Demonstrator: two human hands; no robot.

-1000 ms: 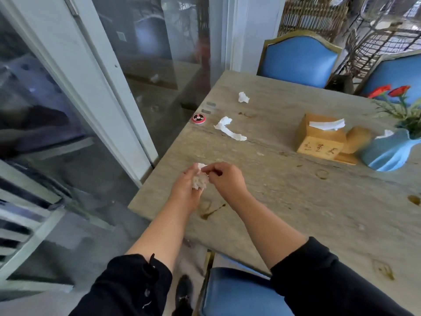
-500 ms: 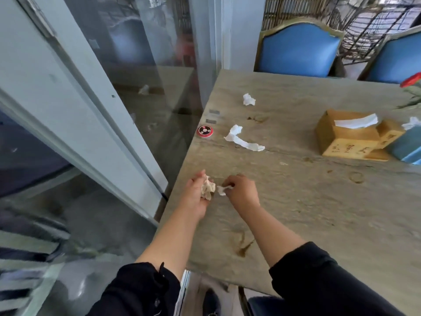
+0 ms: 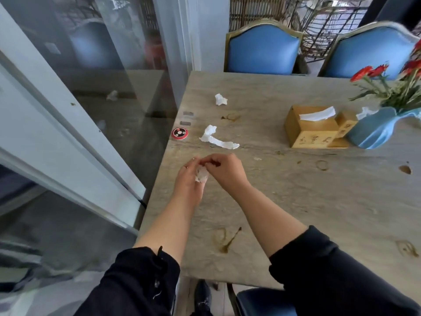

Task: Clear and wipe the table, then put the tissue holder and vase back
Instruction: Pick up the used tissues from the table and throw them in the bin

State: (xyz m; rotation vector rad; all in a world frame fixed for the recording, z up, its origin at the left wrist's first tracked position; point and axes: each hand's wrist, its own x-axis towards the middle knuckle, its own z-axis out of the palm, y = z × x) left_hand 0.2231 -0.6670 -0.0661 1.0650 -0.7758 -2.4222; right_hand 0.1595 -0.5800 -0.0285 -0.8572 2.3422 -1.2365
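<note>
Tissue holder (image 3: 313, 128): wooden, white tissue poking out.
Vase (image 3: 373, 131): blue, holds red flowers.
Left hand (image 3: 190, 179): cups crumpled tissue (image 3: 201, 174).
Right hand (image 3: 224, 171): pinches the same wad.

- Two blue chairs (image 3: 262, 52) with gold trim stand at the table's far side, a third blue seat (image 3: 264, 302) at the near edge.
- Round red call button (image 3: 180, 133) sits near the table's left edge.
- Glass door (image 3: 102, 87) with pale frame on the left.
- Wicker screen (image 3: 255, 10) behind the chairs.
- Black shoe (image 3: 203, 297) on the floor.
</note>
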